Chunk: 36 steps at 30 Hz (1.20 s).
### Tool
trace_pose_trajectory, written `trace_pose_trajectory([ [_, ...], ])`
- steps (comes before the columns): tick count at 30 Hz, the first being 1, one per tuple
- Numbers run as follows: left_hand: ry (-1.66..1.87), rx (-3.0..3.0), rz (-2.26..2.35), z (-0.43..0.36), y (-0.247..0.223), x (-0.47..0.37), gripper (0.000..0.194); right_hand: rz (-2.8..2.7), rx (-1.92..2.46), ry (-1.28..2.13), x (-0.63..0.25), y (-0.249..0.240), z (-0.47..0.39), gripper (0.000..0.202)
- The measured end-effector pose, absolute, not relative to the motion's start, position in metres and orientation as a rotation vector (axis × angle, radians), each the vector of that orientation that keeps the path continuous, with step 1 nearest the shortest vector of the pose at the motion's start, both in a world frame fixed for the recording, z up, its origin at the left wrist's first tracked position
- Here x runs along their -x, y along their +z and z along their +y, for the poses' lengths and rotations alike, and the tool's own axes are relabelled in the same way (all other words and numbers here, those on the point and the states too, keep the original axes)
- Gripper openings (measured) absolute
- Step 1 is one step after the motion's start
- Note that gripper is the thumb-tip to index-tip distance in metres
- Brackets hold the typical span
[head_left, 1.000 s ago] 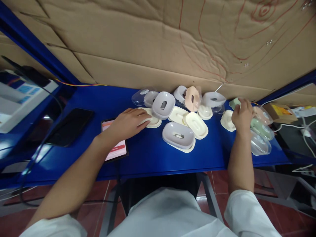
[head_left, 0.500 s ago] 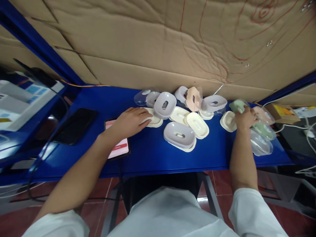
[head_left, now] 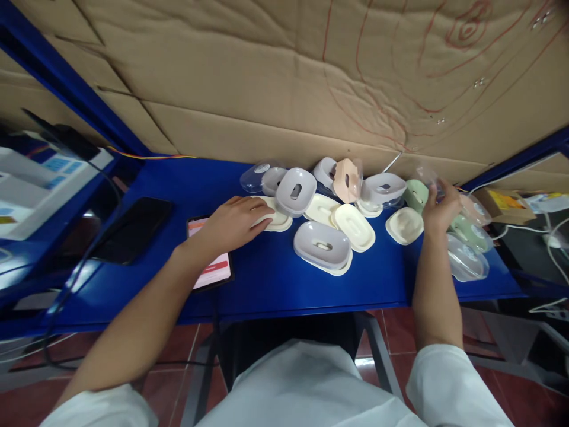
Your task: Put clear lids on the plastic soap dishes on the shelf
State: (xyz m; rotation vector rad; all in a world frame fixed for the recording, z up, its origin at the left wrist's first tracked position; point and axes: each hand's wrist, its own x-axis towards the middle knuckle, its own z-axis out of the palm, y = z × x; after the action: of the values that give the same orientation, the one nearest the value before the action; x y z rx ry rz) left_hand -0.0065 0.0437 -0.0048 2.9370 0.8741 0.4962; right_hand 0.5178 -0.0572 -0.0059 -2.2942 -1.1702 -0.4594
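Note:
My left hand (head_left: 237, 222) rests over the left end of a cream oval piece (head_left: 279, 222), its thumb and fingers spread on it. At the right my right hand (head_left: 442, 207) is pinched on a clear lid (head_left: 427, 177), raised above a green dish (head_left: 416, 196). A cream piece (head_left: 404, 226) lies just left of that hand. Between the hands are a grey dish (head_left: 296, 191), a second grey dish (head_left: 322, 244) on a cream piece, another cream piece (head_left: 354, 226), a peach dish (head_left: 347, 180) and a grey dish with clear plastic (head_left: 384, 188).
A lit phone (head_left: 216, 271) lies beneath my left forearm, with a dark phone (head_left: 133, 230) farther left. Clear-lidded dishes (head_left: 466, 258) sit right of my right hand. A cardboard wall (head_left: 244, 77) stands behind the blue table (head_left: 267, 290).
My right hand has lifted the clear lid up off the green dish. The cream piece beside it has shifted slightly left. My left hand stays in place.

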Motion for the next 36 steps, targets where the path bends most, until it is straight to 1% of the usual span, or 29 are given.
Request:
trace_pose_trajectory([
  [3,0.491,-2.932,0.874,0.043,-0.005,0.006,0.033,-1.499,2.060,-0.401,-0.496,-0.004,-0.049,0.054],
  [6,0.485,-2.927,0.868,0.044,-0.005,0.006,0.033,-1.654,2.046,-0.410,-0.489,-0.005,-0.048,0.057],
  [9,0.470,-2.941,0.857,0.044,-0.006,0.006,0.033,-1.475,2.236,-0.443,-0.502,-0.007,-0.057,0.055],
  [13,0.457,-2.972,0.842,0.045,-0.008,0.006,0.034,-1.318,2.563,-0.232,-0.520,-0.015,-0.064,0.051],
  [17,0.464,-2.979,0.840,0.045,-0.010,0.007,0.033,-1.225,2.635,-0.272,-0.520,-0.026,-0.054,0.056],
  [21,0.447,-2.972,0.847,0.044,-0.009,0.007,0.033,-1.108,2.711,-0.262,-0.521,-0.029,-0.048,0.044],
  [23,0.449,-2.972,0.843,0.044,-0.008,0.007,0.033,-1.066,2.718,-0.277,-0.522,-0.026,-0.048,0.043],
  [26,0.444,-2.973,0.846,0.043,-0.006,0.006,0.032,-1.001,2.686,-0.332,-0.519,-0.019,-0.050,0.050],
  [28,0.460,-2.961,0.845,0.043,-0.006,0.005,0.031,-1.032,2.586,-0.383,-0.511,-0.013,-0.051,0.053],
  [33,0.485,-2.948,0.823,0.043,-0.007,0.005,0.031,-1.490,2.177,-0.496,-0.483,0.000,-0.053,0.050],
  [36,0.481,-2.953,0.838,0.043,-0.008,0.005,0.031,-1.530,2.094,-0.562,-0.479,0.005,-0.057,0.055],
])
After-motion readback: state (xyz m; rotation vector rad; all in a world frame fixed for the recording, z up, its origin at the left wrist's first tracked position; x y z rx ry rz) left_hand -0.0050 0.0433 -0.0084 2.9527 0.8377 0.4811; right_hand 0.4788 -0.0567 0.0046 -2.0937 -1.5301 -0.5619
